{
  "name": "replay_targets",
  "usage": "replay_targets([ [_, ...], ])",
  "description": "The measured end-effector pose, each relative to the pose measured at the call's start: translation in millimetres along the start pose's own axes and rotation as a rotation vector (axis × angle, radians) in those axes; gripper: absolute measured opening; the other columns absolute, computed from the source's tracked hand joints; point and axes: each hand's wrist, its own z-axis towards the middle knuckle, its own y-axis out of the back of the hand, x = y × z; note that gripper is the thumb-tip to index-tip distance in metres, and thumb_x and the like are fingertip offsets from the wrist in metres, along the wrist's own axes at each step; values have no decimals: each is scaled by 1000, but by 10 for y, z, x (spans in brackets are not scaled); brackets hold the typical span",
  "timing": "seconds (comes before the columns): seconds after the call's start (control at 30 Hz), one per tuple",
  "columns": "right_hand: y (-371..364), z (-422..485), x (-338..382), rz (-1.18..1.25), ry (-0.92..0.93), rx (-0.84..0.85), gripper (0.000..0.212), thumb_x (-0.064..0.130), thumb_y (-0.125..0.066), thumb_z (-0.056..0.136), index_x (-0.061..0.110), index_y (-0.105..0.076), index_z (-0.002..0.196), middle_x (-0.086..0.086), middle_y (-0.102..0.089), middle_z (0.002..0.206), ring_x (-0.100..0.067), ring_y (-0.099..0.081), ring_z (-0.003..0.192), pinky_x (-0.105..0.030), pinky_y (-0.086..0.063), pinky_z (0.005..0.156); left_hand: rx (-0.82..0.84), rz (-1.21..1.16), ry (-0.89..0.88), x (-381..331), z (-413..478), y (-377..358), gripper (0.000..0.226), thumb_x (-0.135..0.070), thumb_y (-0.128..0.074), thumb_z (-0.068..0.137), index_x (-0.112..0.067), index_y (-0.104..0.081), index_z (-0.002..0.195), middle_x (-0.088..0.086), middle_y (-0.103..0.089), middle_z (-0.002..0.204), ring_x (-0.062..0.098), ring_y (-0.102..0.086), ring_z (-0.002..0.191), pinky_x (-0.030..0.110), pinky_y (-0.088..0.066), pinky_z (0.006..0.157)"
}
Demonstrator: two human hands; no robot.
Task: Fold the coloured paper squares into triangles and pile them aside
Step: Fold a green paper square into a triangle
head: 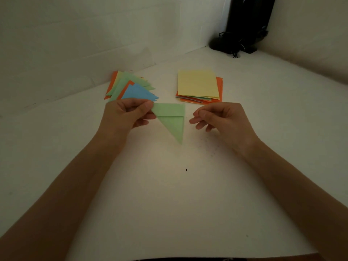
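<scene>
The left hand [128,114] pinches the folded green triangle [172,119] at its left corner, thumb on top and fingers curled beneath. The triangle sits between the two hands above the white counter [169,194], with its long point directed toward the person. A fold line runs across its upper part. Whether the tip touches the counter cannot be determined.

The right hand [220,117] is just beside the triangle's right edge, apart from it. Its fingers are loosely curled and hold nothing.

The pile of folded triangles [120,85] lies on the counter behind the left hand, fanned out in orange, yellow and green layers. A blue triangle [137,92] lies uppermost.

The stack of unfolded squares [219,87] lies on the counter behind the right hand, well apart from the pile. A yellow square [197,83] is on top, and orange and other coloured edges show below it.

A black stand [244,25] with cables at its base occupies the far right corner, against the walls.
</scene>
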Motion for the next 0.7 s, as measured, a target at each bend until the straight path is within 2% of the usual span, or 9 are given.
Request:
replay_targets([
  [0.13, -19, -25, 6, -15, 87, -79, 12, 12, -57, 93, 15, -66, 101, 3, -71, 97, -13, -65, 83, -23, -49, 72, 48, 92, -29, -5, -19, -50, 10, -7, -63, 87, -15, -67, 81, -8, -68, 59, 2, -64, 58, 13, -51, 58],
  [0.23, -103, -68, -25, -228, 179, 28, 33, 29, -61, 86, 28, -56, 118, 16, -62, 111, -4, -57, 96, -16, -44, 80, 90, 132, -18, 12, -54, -142, 12, -7, -62, 88, -15, -66, 80, -8, -68, 59, 2, -64, 59, 13, -50, 56],
  [0.33, -175, -87, -89, -353, 238, 124, 40, 30, -63, 85, 30, -51, 123, 22, -54, 108, 6, -51, 95, -8, -38, 80, 102, 111, -12, 19, -79, -196, 9, -8, -62, 88, -15, -66, 82, -7, -69, 63, 3, -66, 61, 14, -49, 54],
  [0.43, -175, -92, -111, -467, 346, 79, 30, 25, -59, 90, 16, -59, 119, 22, -52, 103, 18, -47, 88, -5, -37, 76, 111, 56, -21, 5, -102, -233, 6, -14, -61, 89, -13, -66, 93, -7, -69, 69, 4, -66, 66, 15, -49, 54],
  [0.5, -181, -100, -84, -506, 363, 37, 27, 27, -54, 92, 13, -61, 115, 18, -54, 99, 18, -48, 82, -5, -38, 71, 150, 31, -22, 5, -119, -260, 17, -17, -64, 85, -14, -63, 102, -9, -69, 69, 3, -66, 69, 16, -51, 58],
  [0.6, -183, -120, -55, -475, 349, -2, 19, 24, -45, 97, 15, -61, 95, 11, -55, 75, -1, -50, 66, -14, -36, 59, 217, 31, -33, 38, -132, -286, 40, -3, -69, 78, -14, -55, 115, -5, -69, 73, 8, -66, 72, 22, -55, 69],
  [0.7, -163, -88, -41, -345, 176, -84, 27, 18, -43, 99, 6, -55, 78, 3, -49, 63, -7, -42, 58, -27, -36, 56, 234, -1, -50, 42, -130, -276, 42, 7, -65, 80, -19, -48, 108, 3, -67, 79, 12, -65, 73, 28, -55, 74],
])
